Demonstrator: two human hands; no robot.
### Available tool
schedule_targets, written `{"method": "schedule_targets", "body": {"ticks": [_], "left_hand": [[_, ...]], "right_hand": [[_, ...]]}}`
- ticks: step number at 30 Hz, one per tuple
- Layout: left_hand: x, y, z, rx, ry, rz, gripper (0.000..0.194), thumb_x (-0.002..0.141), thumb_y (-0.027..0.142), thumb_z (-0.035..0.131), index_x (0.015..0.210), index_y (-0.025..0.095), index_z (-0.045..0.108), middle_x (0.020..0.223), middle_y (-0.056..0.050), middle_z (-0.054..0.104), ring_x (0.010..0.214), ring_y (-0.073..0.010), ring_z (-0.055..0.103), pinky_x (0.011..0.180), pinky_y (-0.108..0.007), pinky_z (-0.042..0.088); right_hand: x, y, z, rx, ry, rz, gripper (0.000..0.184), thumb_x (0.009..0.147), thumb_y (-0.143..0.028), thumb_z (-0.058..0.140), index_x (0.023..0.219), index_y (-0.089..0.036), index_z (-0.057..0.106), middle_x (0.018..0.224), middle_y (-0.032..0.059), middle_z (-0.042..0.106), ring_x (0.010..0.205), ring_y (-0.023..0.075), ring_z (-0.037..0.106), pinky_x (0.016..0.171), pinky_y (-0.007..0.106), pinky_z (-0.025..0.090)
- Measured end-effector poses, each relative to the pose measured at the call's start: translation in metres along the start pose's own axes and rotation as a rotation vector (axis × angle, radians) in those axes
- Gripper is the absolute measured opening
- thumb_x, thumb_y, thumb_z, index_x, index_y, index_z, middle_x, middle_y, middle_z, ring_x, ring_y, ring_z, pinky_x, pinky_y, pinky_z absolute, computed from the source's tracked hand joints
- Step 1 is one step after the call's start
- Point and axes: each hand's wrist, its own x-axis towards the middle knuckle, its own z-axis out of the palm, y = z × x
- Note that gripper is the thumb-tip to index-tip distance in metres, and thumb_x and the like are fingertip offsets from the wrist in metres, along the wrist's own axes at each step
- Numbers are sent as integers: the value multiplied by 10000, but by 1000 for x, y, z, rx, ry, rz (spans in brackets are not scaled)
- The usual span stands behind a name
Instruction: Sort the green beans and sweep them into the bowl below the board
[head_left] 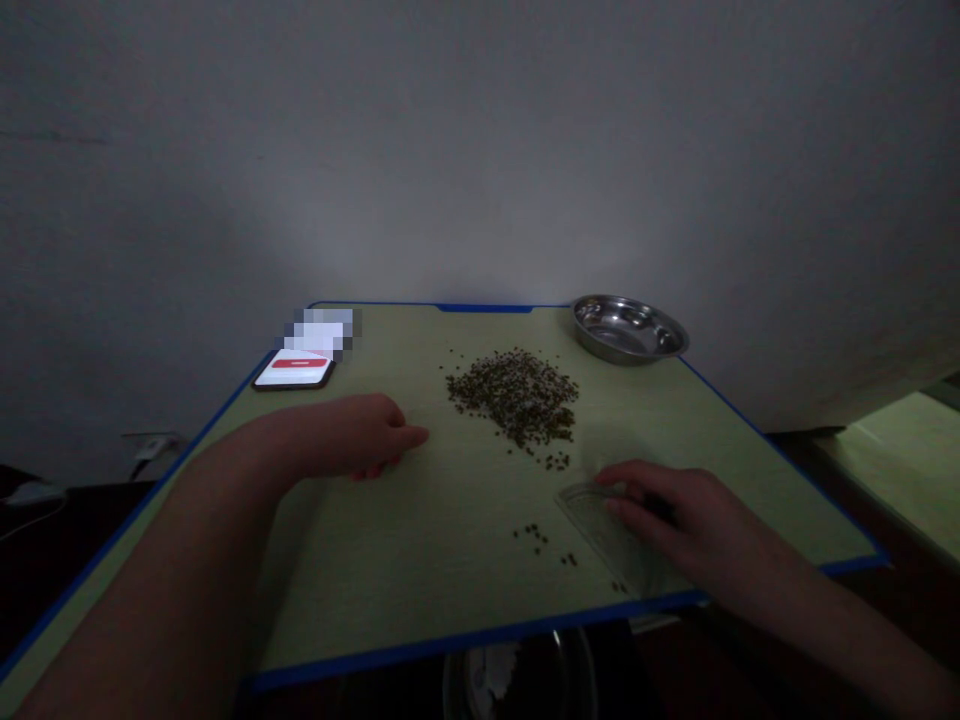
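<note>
A heap of small dark brown beans or seeds (517,390) lies in the middle of the table. My left hand (367,435) is left of the heap, its fingers curled in and its thumb side toward the beans; nothing shows in it. In my right hand (667,510), thumb and fingers pinch a clear plastic set square with printed markings (600,525). Its long edge rests on or just above the table, to the right of several stray beans (536,537). A couple more lie by its lower corner, near the front edge.
A shiny metal bowl (628,330) stands at the back right corner. On the left lies a phone (294,368) with a lit screen. The light green table (420,570) has a blue rim. Below its front edge is a round container (517,675). A wall rises behind.
</note>
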Motion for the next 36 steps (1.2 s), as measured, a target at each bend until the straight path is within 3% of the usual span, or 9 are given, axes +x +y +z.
{"method": "schedule_targets", "body": {"ticks": [9, 13, 17, 27, 36], "left_hand": [[3, -4, 1, 2, 1, 2, 543, 834, 621, 318, 632, 189, 578, 652, -88, 678, 561, -195, 613, 536, -301, 416], [1, -1, 0, 9, -6, 0, 545, 833, 621, 319, 625, 186, 574, 662, -90, 681, 570, -193, 614, 546, -299, 419], [-3, 4, -2, 21, -6, -1, 541, 820, 629, 331, 631, 185, 577, 663, -89, 684, 568, -189, 607, 549, -295, 417], [-5, 8, -2, 27, 10, -7, 526, 803, 622, 350, 612, 186, 574, 652, -85, 681, 561, -185, 599, 543, -290, 396], [-5, 9, -3, 56, 0, -12, 539, 813, 622, 333, 608, 185, 574, 622, -71, 664, 548, -178, 586, 549, -293, 390]], "right_hand": [[11, -14, 12, 1, 35, -102, 204, 902, -273, 498, 996, -197, 662, 709, 9, 680, 601, 148, 603, 577, 272, 448], [17, -20, 16, 16, 26, -140, 210, 893, -248, 510, 1010, -205, 679, 804, 33, 723, 668, 160, 641, 609, 279, 467], [24, -25, 16, 35, -34, -213, 214, 901, -249, 513, 1024, -217, 685, 919, 43, 736, 778, 171, 664, 688, 289, 483], [38, -40, 10, 81, -209, -355, 210, 892, -213, 546, 1042, -222, 692, 951, 25, 737, 838, 159, 664, 756, 275, 473], [41, -48, 10, 17, -314, -464, 193, 908, -227, 536, 1008, -214, 700, 891, 22, 730, 807, 152, 652, 719, 252, 441]]}}
